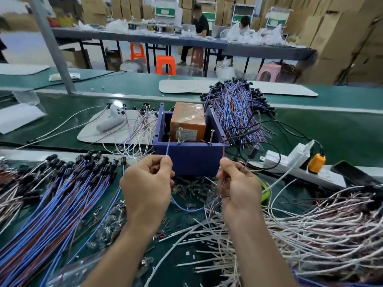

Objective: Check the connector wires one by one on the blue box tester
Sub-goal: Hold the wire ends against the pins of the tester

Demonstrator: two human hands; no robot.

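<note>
The blue box tester (pixel 189 160) stands mid-table, open on top, with an orange block (pixel 188 123) inside and two upright metal screws (pixel 179 135) at its front wall. My left hand (pixel 147 187) pinches a blue wire (pixel 168 147) whose tip points up toward the box's front left edge. My right hand (pixel 238 187) pinches a brown wire (pixel 223 150) rising toward the box's front right corner. The two wires join in a loop hanging between my hands, just in front of the box.
A pile of blue and brown wires with black connectors (pixel 58 193) lies at the left, another heap (pixel 238 112) behind the box at right. White wires (pixel 321 224) spread at the right. A white power strip (pixel 294 164) with an orange plug (pixel 316 163) sits right of the box. Small loose parts litter the mat.
</note>
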